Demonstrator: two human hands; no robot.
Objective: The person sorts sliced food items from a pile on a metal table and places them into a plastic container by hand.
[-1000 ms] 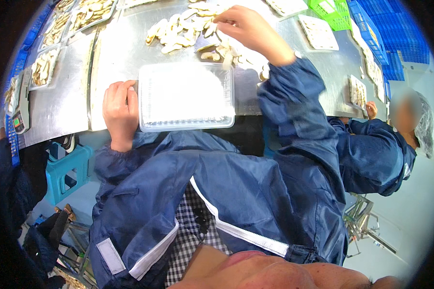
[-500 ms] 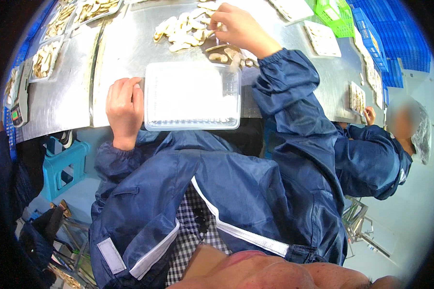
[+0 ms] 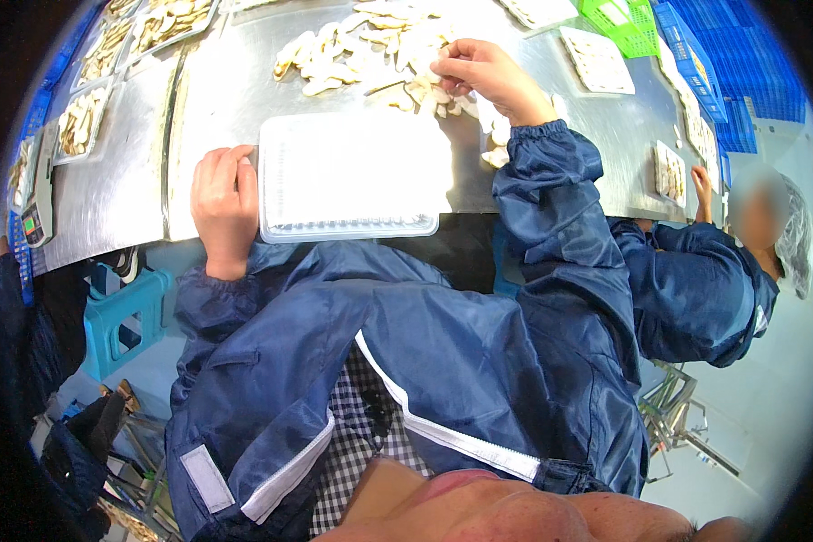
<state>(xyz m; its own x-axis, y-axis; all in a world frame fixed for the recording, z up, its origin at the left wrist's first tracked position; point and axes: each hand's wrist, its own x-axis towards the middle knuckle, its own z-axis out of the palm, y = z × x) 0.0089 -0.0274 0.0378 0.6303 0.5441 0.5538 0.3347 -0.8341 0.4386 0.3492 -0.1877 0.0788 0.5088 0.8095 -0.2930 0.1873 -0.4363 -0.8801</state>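
Observation:
A clear plastic tray lies on the steel table right in front of me, its inside washed out by glare. Close against its left rim is my left hand, fingers curled and fingertips at the edge. Beyond the tray spreads a loose pile of pale mushroom slices. My right hand hovers at the pile's near right side with thumb and fingers pinched together; what sits between the fingertips cannot be made out. More slices lie beside my right sleeve, partly hidden by it.
Filled trays stand on the left and right of the steel table. A scale is at the left edge. Green and blue crates are at the far right. A co-worker sits at right, hand near a tray.
My right hand has come nearer and to the right over the pile, uncovering slices at its far side. My left hand keeps its place by the tray. The whole view has shifted slightly.

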